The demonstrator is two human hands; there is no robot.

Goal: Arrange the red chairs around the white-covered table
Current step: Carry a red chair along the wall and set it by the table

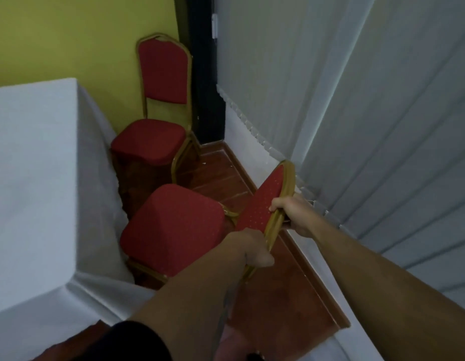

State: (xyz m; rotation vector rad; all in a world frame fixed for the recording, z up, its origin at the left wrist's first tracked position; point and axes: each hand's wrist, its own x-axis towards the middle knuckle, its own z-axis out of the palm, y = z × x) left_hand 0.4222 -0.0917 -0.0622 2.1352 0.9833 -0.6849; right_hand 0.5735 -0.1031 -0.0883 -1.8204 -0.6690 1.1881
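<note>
Red chair (pixel 174 227) in both hands' grip

red gold-dotted chair (pixel 174 225), white tablecloth (pixel 38 165)

Room corner, dim even light.
Yellow-green painted wall (pixel 69 35) meets a black vertical door frame (pixel 200 74). Pale grey vertical blinds (pixel 356 100) run along the right side above a white skirting strip (pixel 241 136). Reddish-brown wooden plank floor (pixel 278 295) below.
</note>
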